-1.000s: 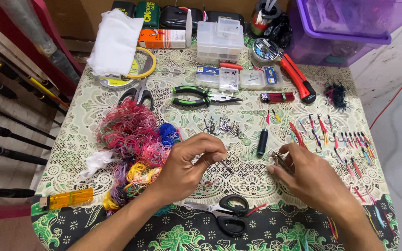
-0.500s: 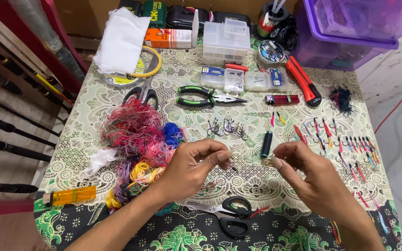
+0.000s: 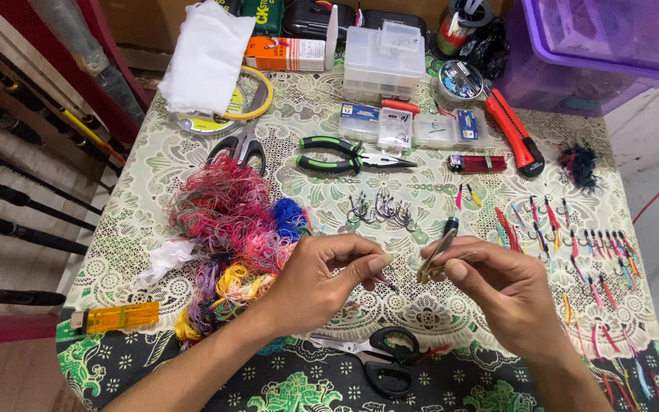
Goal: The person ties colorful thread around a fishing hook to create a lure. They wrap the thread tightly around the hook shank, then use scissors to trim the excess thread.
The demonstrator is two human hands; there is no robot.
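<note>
Near the front edge of the lace-patterned green and cream worktop [image 3: 421, 191], both hands work close together above a small bare patch of cloth. Left hand [image 3: 322, 282] is pinched shut, thumb against forefinger, on something too thin to make out; a small dark hook-like bit shows just below its fingertips. Right hand [image 3: 497, 290] is closed with thumb and forefinger on a slim metal clip-like tool [image 3: 435, 255], tilted upward toward the left hand without touching it.

Open room is scarce: a tangled heap of red, pink, blue and yellow thread [image 3: 230, 229] crowds the left hand's side, and rows of small pink and red feathered lures [image 3: 573, 252] fill the right side to the worktop's edge. One pair of black-handled scissors [image 3: 379, 362] lies just below the wrists, a second pair [image 3: 242, 149] beyond the thread. One pair of green and black pliers [image 3: 345, 155] and one red utility knife [image 3: 514, 130] sit farther back, and a cluster of bare dark hooks [image 3: 379, 210], too bunched to count, lies between the pliers and the hands. One orange lighter [image 3: 120, 317] rests near the left edge. A purple plastic tub [image 3: 596, 53] is cut off at the top right.
</note>
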